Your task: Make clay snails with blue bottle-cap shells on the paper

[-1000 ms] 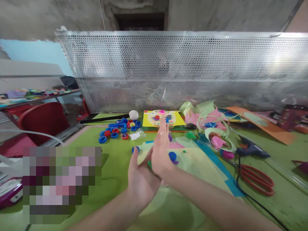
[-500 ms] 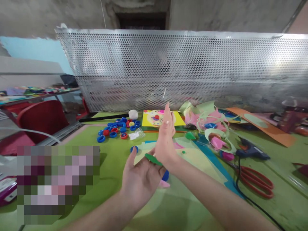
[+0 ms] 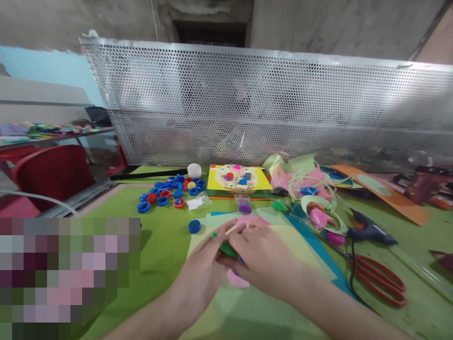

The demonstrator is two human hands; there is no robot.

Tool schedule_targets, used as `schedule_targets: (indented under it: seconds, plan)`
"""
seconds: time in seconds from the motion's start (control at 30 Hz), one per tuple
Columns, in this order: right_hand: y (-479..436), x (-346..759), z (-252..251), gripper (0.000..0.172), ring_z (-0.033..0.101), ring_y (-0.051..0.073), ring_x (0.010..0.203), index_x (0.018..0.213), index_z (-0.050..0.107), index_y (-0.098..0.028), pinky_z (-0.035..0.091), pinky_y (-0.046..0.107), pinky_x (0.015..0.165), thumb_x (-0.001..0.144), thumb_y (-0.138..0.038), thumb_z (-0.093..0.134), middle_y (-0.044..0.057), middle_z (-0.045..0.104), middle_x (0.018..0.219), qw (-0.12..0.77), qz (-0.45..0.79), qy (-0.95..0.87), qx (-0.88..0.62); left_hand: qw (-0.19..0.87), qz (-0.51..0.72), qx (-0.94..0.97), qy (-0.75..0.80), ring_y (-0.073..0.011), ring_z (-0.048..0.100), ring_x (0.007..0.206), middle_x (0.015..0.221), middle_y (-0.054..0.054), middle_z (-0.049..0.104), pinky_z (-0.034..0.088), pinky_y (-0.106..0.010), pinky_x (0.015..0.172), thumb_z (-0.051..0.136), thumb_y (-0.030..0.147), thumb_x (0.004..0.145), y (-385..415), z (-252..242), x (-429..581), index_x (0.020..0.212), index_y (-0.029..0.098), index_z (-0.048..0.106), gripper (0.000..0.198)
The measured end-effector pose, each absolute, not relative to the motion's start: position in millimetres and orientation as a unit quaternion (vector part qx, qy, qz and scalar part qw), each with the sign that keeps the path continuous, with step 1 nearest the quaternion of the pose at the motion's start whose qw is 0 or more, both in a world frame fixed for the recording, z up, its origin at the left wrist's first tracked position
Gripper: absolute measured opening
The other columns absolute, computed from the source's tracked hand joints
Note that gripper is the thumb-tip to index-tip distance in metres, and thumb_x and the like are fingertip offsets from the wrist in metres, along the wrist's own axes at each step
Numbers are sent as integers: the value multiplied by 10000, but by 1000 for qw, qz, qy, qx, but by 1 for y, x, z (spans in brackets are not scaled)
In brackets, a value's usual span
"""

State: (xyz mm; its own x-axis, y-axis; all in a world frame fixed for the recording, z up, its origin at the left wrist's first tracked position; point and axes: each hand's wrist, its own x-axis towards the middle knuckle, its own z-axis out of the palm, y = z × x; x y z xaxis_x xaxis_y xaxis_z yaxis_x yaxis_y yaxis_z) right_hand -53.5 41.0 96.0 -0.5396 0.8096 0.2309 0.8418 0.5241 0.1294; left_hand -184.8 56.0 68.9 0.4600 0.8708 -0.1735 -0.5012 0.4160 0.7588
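Observation:
My left hand (image 3: 205, 267) is closed around a lump of green modelling clay (image 3: 228, 250), with a small green bit (image 3: 214, 234) by its fingertips. My right hand (image 3: 264, 248) meets it from the right, its bent fingers pressing on the same clay and hiding part of it. A thin pale strip, perhaps a stick, shows between the fingertips, but I cannot make it out clearly. Both hands are above pale green paper sheets (image 3: 283, 274). Under them lies a pink piece (image 3: 238, 278), and a blue thing is mostly covered.
A decorated yellow card (image 3: 264, 179) stands at the back. Blue and red bottle caps (image 3: 163, 200) lie back left, with one blue cap (image 3: 194, 226) nearer. Bagged purple clay (image 3: 244, 206) and green clay (image 3: 279, 205) lie behind. Red-handled scissors (image 3: 382, 278) and a glue gun (image 3: 370, 231) are right.
Before, my right palm stood upright over my open left palm with flattened green clay between. Now both hands have curled their fingers round it, lower down, and the view behind is uncovered.

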Motion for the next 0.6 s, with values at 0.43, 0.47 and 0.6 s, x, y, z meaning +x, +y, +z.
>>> schedule_targets:
  seconds: [0.43, 0.47, 0.6]
  plan:
    - [42, -32, 66, 326, 545, 149, 483, 651, 537, -175, 313, 287, 526, 902, -381, 520, -7, 596, 525, 332, -182, -803, -460, 574, 462, 516, 437, -165, 672, 770, 832, 6, 730, 548, -203, 691, 733, 471, 674, 59, 70, -191, 830, 245, 704, 276]
    - [43, -34, 63, 328, 541, 151, 474, 658, 542, -170, 311, 296, 531, 904, -386, 509, -4, 597, 522, 322, -202, -806, -453, 558, 457, 532, 444, -168, 675, 754, 816, 7, 731, 551, -201, 670, 742, 453, 659, 60, 70, -192, 813, 246, 706, 261]
    - [46, -37, 53, 332, 520, 148, 446, 655, 533, -163, 297, 314, 540, 916, -349, 443, -7, 561, 492, 297, -274, -812, -421, 495, 426, 613, 445, -188, 688, 671, 767, 4, 737, 560, -214, 582, 760, 393, 600, 66, 70, -195, 730, 251, 709, 199]
